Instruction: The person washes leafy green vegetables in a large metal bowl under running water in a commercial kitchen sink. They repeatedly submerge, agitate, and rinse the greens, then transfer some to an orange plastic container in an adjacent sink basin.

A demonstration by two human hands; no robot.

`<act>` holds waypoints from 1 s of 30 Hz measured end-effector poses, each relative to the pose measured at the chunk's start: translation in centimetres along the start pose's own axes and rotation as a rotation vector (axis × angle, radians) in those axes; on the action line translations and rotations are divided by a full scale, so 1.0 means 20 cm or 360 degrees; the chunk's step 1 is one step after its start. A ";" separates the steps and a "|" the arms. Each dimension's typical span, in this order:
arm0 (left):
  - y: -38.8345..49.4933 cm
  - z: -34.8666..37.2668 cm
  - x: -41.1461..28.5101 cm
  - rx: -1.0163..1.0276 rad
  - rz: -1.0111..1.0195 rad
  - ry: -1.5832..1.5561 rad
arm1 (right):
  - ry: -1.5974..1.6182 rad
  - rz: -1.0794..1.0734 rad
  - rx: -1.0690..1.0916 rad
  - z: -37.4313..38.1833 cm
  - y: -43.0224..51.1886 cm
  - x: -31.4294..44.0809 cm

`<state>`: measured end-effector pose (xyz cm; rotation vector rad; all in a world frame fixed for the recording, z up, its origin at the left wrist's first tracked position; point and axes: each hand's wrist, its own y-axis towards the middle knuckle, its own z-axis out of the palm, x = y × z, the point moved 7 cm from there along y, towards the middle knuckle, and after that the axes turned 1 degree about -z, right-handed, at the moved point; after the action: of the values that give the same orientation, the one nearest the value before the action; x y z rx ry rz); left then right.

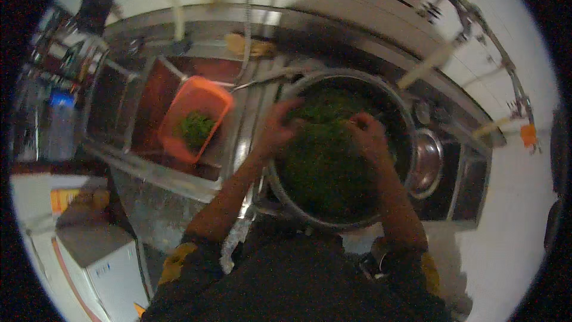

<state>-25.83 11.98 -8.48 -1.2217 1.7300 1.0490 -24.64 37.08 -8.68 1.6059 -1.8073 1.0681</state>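
Note:
Before me stands a large round metal pot (pixel 342 223), with chopped or leafy greens (pixel 321 165) filling much of its dark interior. My left hand (pixel 279 127) is over the pot's left side, blurred, its thumb and fingers pointing toward the greens. On the other side, my right hand (pixel 368 132) reaches in over the greens with curled fingers. Blur and dim light hide whether either hand grips any leaves. To the left, an orange plastic basket (pixel 178 94) sits tilted in the sink and holds a small heap of greens (pixel 196 127).
The metal sink (pixel 147 112) is left of the pot. A metal bowl (pixel 428 163) stands close to the pot's right rim. A coiled hose (pixel 247 18) hangs behind. Utensils with pale handles (pixel 429 67) hang along the wall. A white box (pixel 116 273) is at lower left.

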 end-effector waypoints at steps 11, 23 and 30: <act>-0.17 1.07 0.09 0.0804 -0.0641 -0.0249 | -0.0011 0.0417 -0.0711 -0.12 -0.17 -0.77; -0.27 1.14 0.22 0.0868 -0.0723 -0.0021 | -0.0027 0.0348 -0.0691 0.20 0.09 -1.50; -0.27 1.18 0.31 0.0592 -0.0764 -0.0093 | -0.0075 0.0422 -0.0576 0.15 -0.03 -1.03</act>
<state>-19.33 30.50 -23.95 -1.2576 1.4044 0.4508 -19.83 46.77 -26.58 1.2117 -2.1441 0.7549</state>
